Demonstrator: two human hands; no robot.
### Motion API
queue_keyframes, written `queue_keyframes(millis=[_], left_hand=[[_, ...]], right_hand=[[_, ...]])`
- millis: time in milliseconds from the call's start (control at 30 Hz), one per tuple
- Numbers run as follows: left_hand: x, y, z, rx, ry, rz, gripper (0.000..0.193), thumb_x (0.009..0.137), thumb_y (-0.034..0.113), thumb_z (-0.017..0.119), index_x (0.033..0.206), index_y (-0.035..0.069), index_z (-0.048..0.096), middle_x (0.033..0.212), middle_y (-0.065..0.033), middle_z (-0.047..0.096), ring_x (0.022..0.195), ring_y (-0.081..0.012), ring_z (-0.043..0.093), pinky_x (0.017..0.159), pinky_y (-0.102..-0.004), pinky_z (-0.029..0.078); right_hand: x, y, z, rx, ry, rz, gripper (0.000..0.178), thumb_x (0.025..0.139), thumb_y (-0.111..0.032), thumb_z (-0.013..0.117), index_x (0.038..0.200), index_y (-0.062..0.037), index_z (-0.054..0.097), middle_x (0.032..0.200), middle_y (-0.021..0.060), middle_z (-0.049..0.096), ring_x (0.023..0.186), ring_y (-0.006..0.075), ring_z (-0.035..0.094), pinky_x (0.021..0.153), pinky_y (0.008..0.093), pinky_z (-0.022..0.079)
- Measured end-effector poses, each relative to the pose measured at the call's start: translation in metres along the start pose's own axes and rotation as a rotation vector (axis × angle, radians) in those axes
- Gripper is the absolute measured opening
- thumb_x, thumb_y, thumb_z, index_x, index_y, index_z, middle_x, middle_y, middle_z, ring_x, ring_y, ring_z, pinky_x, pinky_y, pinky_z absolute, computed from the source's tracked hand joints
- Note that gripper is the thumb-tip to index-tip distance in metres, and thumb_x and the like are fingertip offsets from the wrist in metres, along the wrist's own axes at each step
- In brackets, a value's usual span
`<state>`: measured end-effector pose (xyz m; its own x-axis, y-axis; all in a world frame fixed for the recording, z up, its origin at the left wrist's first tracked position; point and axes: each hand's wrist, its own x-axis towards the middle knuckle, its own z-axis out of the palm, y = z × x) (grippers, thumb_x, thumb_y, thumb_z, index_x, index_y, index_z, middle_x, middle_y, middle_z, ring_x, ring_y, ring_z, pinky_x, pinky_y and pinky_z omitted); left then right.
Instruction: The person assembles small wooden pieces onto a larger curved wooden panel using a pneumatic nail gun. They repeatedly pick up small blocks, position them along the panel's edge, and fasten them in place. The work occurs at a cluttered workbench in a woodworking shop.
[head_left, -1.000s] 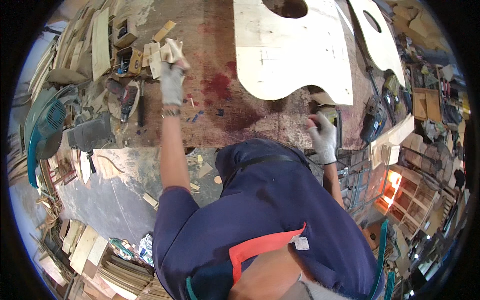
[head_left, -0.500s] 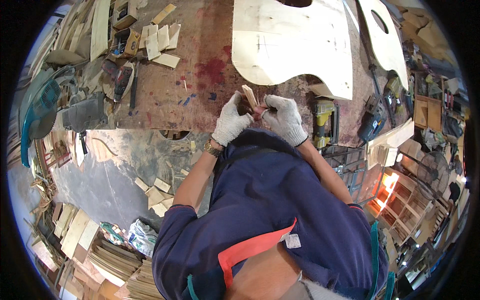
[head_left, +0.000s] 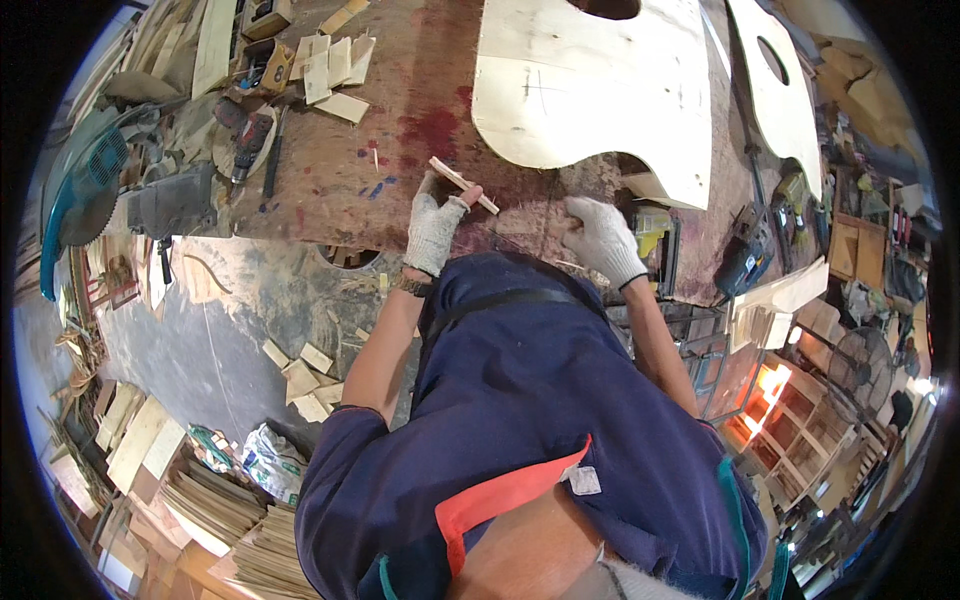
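Note:
My left hand, in a pale knit glove with bare fingertips, is closed on a narrow wooden stick. The stick slants down to the right, its ends showing past my fingers. My right hand, gloved too, is apart from the stick, near the bench's front edge. Its thumb and fingers are bent, with a gap between them and nothing seen held. Just below that hand shows a thin pale sliver. Beyond both hands lies a large curved plywood panel on the stained workbench.
A cordless drill and wood offcuts lie on the left of the bench. Further left is a teal saw. At right are a yellow tool, a dark power tool and a second cut-out panel.
My right hand has come away from the stick and moved right. My left hand has shifted slightly left, still gripping the stick, which has tilted flatter.

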<state>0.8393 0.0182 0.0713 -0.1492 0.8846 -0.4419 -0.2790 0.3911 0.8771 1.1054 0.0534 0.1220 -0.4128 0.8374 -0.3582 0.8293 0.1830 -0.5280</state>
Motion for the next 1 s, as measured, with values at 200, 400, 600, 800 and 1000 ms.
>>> queue_keyframes(millis=[200,400,600,800,1000], left_hand=[[0.008,-0.012,0.018,0.104,-0.079,0.069,0.054,0.084,0.026,0.085,0.123,0.0,0.058,0.106,-0.0097,0.068,0.101,-0.0164,0.062,0.088,-0.0321,0.051],[0.017,-0.027,0.022,0.194,-0.067,0.133,0.05,0.088,0.027,0.082,0.122,0.0,0.057,0.108,-0.0079,0.065,0.1,-0.0159,0.061,0.086,-0.0308,0.05],[0.051,-0.065,0.005,0.608,0.129,0.334,0.055,0.081,0.019,0.08,0.124,-0.002,0.053,0.11,-0.0186,0.067,0.105,-0.0276,0.066,0.087,-0.0385,0.052],[0.067,-0.043,0.018,0.662,0.051,0.202,0.061,0.075,0.013,0.074,0.131,0.001,0.052,0.121,-0.0237,0.065,0.111,-0.0398,0.064,0.092,-0.0445,0.052],[0.082,-0.069,0.024,0.762,0.097,0.375,0.083,0.075,0.019,0.077,0.147,-0.003,0.043,0.143,-0.0272,0.054,0.13,-0.0391,0.055,0.106,-0.0428,0.048]], right_hand=[[0.022,-0.052,0.012,0.369,0.112,-0.093,0.028,0.082,-0.02,0.072,0.103,-0.002,0.067,0.098,0.0177,0.071,0.087,0.0356,0.072,0.076,0.0431,0.056],[0.031,-0.047,0.026,0.053,0.206,-0.122,0.016,0.078,-0.013,0.068,0.092,-0.005,0.069,0.088,0.0185,0.068,0.083,0.0397,0.068,0.072,0.0472,0.054],[0.027,-0.049,0.012,0.284,0.01,0.27,0.022,0.098,-0.023,0.065,0.1,-0.0021,0.069,0.079,0.0115,0.067,0.073,0.0173,0.068,0.065,0.0336,0.053],[0.068,0.005,0.036,1.563,0.067,0.54,0.038,0.106,-0.032,0.055,0.122,0.0024,0.052,0.104,0.0149,0.066,0.086,0.0251,0.069,0.072,0.0377,0.058],[0.076,0.01,0.039,1.524,0.135,0.632,0.028,0.105,-0.023,0.057,0.12,0.0004,0.053,0.109,0.013,0.063,0.088,0.0283,0.069,0.07,0.0391,0.059]])
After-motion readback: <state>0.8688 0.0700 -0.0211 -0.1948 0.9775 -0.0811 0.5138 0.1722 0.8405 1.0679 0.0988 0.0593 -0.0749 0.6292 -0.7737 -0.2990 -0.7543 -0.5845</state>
